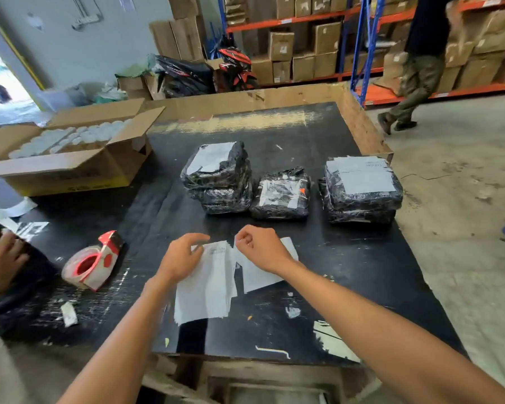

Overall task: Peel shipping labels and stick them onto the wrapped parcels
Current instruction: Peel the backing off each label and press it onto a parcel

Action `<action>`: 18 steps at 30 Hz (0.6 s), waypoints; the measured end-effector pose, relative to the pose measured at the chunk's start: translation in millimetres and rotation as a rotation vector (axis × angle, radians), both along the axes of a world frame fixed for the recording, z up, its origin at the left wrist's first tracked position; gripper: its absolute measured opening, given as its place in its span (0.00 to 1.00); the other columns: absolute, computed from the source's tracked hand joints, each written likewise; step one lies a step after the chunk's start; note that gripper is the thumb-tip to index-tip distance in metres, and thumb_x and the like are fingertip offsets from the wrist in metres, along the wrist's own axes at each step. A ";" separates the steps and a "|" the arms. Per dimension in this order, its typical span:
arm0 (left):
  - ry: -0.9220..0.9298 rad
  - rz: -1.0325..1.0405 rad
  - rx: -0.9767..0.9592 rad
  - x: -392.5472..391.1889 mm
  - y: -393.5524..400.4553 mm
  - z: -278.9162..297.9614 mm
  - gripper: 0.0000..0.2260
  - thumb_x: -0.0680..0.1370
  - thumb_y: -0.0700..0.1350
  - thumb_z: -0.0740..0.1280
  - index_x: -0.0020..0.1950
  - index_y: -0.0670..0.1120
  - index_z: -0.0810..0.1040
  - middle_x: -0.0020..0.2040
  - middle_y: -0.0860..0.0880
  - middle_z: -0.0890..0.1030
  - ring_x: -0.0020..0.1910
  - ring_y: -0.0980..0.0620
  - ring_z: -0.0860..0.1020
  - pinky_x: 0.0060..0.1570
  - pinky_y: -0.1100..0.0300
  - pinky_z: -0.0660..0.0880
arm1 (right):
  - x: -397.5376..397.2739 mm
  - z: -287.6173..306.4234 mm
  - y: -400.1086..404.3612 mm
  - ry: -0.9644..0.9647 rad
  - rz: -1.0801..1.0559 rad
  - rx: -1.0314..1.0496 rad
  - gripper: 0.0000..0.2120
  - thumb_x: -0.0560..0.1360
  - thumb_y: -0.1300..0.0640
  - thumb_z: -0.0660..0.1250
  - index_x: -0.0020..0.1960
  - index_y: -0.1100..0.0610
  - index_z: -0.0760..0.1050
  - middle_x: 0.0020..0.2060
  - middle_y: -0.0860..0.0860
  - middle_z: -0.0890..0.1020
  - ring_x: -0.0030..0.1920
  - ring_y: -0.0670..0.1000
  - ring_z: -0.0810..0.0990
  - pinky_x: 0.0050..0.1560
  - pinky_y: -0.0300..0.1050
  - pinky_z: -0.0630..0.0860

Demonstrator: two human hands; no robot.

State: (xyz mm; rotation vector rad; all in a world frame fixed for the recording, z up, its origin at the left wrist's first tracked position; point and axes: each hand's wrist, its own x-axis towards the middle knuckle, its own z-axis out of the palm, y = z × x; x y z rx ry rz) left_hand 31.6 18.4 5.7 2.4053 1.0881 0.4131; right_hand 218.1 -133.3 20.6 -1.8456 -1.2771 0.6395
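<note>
Both hands work a label sheet on the table. The left hand presses it with curled fingers; the right hand pinches its top edge. Parcels sit beyond.

You look through 1 head-worn, wide-angle camera, facing forward and down across the black table, close above it, with warehouse shelving beyond.

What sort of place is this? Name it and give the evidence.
Most likely a warehouse packing area: metal shelving stacked with cardboard boxes, black wrapped parcels bearing labels on a worktable, and a tape dispenser.
</note>
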 end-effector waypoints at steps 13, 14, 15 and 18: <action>-0.023 -0.051 0.011 -14.8 -5.5 -48.3 0.18 0.85 0.52 0.55 0.76 0.55 0.70 0.78 0.52 0.67 0.80 0.51 0.58 0.79 0.49 0.47 | -57.9 -23.2 49.9 0.039 -0.356 -0.257 0.14 0.73 0.48 0.76 0.40 0.55 0.75 0.37 0.51 0.79 0.46 0.56 0.79 0.38 0.46 0.68; -0.024 -0.052 0.009 -14.8 -5.0 -47.8 0.19 0.86 0.52 0.55 0.76 0.55 0.69 0.79 0.52 0.66 0.80 0.51 0.57 0.79 0.49 0.47 | -57.9 -23.1 51.9 0.044 -0.360 -0.268 0.18 0.73 0.49 0.76 0.33 0.54 0.71 0.31 0.49 0.75 0.40 0.55 0.78 0.34 0.47 0.66; -0.029 -0.051 0.005 -14.5 -4.6 -47.2 0.19 0.86 0.51 0.54 0.77 0.55 0.68 0.79 0.52 0.66 0.80 0.51 0.57 0.79 0.50 0.46 | -57.7 -21.5 52.9 0.039 -0.359 -0.284 0.21 0.73 0.50 0.76 0.29 0.53 0.69 0.28 0.49 0.74 0.37 0.54 0.76 0.33 0.46 0.65; -0.038 -0.040 -0.011 -15.6 -6.6 -47.6 0.20 0.86 0.52 0.52 0.79 0.54 0.65 0.80 0.52 0.64 0.81 0.51 0.56 0.80 0.50 0.46 | -55.1 -14.1 54.1 0.039 -0.335 -0.324 0.12 0.75 0.49 0.75 0.38 0.54 0.77 0.40 0.52 0.82 0.47 0.54 0.81 0.40 0.45 0.71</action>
